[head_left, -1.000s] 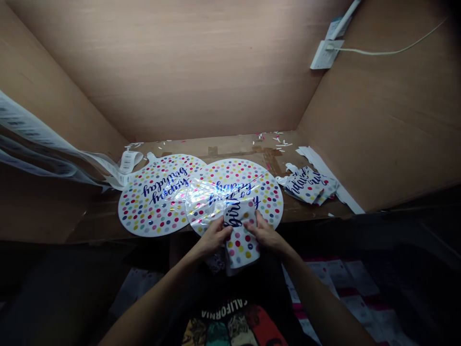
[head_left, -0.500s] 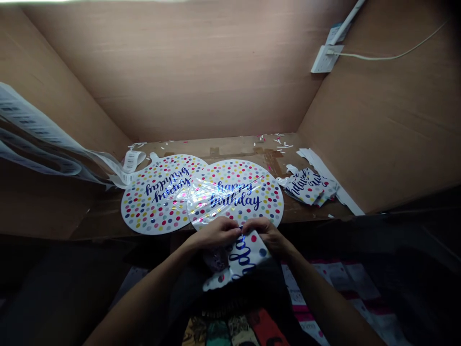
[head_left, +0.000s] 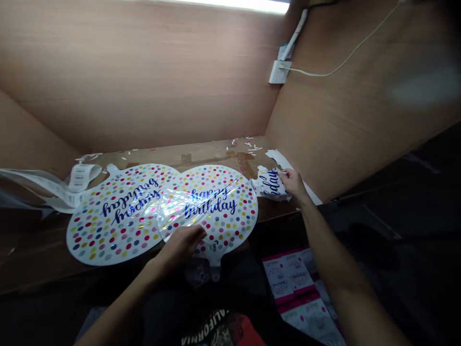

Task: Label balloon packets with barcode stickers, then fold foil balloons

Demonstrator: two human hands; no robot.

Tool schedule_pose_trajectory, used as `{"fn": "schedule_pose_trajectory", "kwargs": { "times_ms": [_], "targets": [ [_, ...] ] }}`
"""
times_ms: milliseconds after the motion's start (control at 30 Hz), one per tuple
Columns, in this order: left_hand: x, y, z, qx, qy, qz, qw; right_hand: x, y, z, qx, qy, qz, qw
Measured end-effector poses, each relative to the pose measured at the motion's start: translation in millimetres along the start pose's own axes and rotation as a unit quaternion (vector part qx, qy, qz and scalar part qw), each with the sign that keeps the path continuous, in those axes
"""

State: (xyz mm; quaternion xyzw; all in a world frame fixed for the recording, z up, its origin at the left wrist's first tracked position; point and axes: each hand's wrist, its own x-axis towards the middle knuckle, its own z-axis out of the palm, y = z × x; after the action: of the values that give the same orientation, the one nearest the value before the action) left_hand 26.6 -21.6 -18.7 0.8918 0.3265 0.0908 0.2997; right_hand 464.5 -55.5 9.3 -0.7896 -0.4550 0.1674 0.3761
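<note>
Brown board walls (head_left: 144, 86) on three sides, strip light (head_left: 234, 4) along the top. Work surface (head_left: 169, 158) brown, patched with tape; white and pink paper shreds (head_left: 248, 143) scattered toward the back. Two flat round discs, shiny, multicoloured dots, "happy birthday" in blue script. Left disc (head_left: 115, 230) reads upside down; right disc (head_left: 219, 221) reads upright and overlaps it, with its tab hanging past the front edge.

My left hand (head_left: 185, 240) is at the near edge of the right disc, fingers curled in close to the thumb; cannot tell whether they pinch it. My right hand (head_left: 292, 183) is out to the right, thumb and fingertips closed on the edge of the folded dotted pieces (head_left: 271, 185), just beside the right disc. White paper strip (head_left: 311, 192) by that hand.

Far left: curling barcode label strip (head_left: 79, 178). Back right corner: white socket box (head_left: 280, 72) with a thin pale cable (head_left: 334, 69). Below the surface, to the right: printed packets (head_left: 291, 278), white with magenta bands, dim. My dark shirt (head_left: 212, 329) shows "CALIFORNIA".
</note>
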Motion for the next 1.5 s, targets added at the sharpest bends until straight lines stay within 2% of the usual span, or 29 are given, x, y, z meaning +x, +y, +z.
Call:
{"fn": "schedule_pose_trajectory", "kwargs": {
  "times_ms": [67, 133, 200, 267, 300, 367, 467, 567, 600, 633, 700, 767, 833, 933, 1033, 1100, 1200, 1333, 1433, 1500],
  "targets": [
    [-6, -5, 15.8, 0.074, -0.012, 0.081, 0.994, 15, 18, -4, -0.102, 0.047, -0.014, 0.994],
    [-8, -7, 30.0, 0.161, -0.021, 0.122, 0.979, 14, 33, 17, -0.245, 0.040, -0.058, 0.967],
    [-7, -11, 37.5, 0.228, -0.027, 0.119, 0.966, 6, 45, 48, -0.359, -0.006, -0.087, 0.929],
    [-2, -16, 36.7, 0.257, -0.034, 0.097, 0.961, 2, 57, 70, -0.397, -0.041, -0.073, 0.914],
    [1, -19, 33.9, 0.258, -0.039, 0.086, 0.962, 5, 63, 74, -0.402, -0.045, -0.059, 0.913],
    [9, -25, 26.5, 0.239, -0.048, 0.074, 0.967, 18, 74, 68, -0.400, -0.044, -0.031, 0.915],
    [20, -34, 18.3, 0.161, -0.063, 0.080, 0.982, 41, 78, 43, -0.394, -0.060, -0.016, 0.917],
    [26, -38, 16.7, 0.077, -0.070, 0.077, 0.992, 33, 56, 35, -0.373, -0.002, -0.058, 0.926],
    [27, -39, 16.5, 0.057, -0.070, 0.076, 0.993, 21, 44, 40, -0.346, 0.016, -0.096, 0.933],
    [29, -39, 16.1, 0.042, -0.067, 0.074, 0.994, 4, 30, 48, -0.304, 0.008, -0.149, 0.941],
    [32, -39, 13.7, 0.019, -0.059, 0.061, 0.996, -38, 2, 71, -0.196, -0.098, -0.274, 0.936],
    [34, -38, 9.0, -0.004, -0.056, 0.030, 0.998, -78, -19, 98, -0.125, -0.228, -0.373, 0.891],
    [34, -36, 3.0, -0.034, -0.066, -0.005, 0.997, -103, -29, 122, -0.118, -0.279, -0.414, 0.858],
    [33, -36, -3.8, -0.065, -0.091, -0.014, 0.994, -106, -29, 139, -0.107, -0.308, -0.402, 0.855],
    [32, -38, -3.8, -0.065, -0.090, -0.010, 0.994, -91, -26, 136, -0.057, -0.370, -0.357, 0.856],
    [35, -40, -1.0, -0.064, -0.085, -0.025, 0.994, -87, -31, 131, -0.033, -0.383, -0.340, 0.858],
    [42, -44, 1.1, -0.068, -0.079, -0.044, 0.994, -95, -45, 130, -0.055, -0.334, -0.374, 0.863],
    [45, -42, -7.1, -0.073, -0.069, -0.054, 0.993, -105, -59, 137, -0.133, -0.266, -0.460, 0.837],
    [35, -36, -15.7, -0.086, -0.036, -0.024, 0.995, -103, -65, 137, -0.088, -0.252, -0.445, 0.855],
    [26, -32, -16.8, -0.073, 0.001, 0.021, 0.997, -100, -70, 134, -0.023, -0.274, -0.406, 0.871]
  ]
}}
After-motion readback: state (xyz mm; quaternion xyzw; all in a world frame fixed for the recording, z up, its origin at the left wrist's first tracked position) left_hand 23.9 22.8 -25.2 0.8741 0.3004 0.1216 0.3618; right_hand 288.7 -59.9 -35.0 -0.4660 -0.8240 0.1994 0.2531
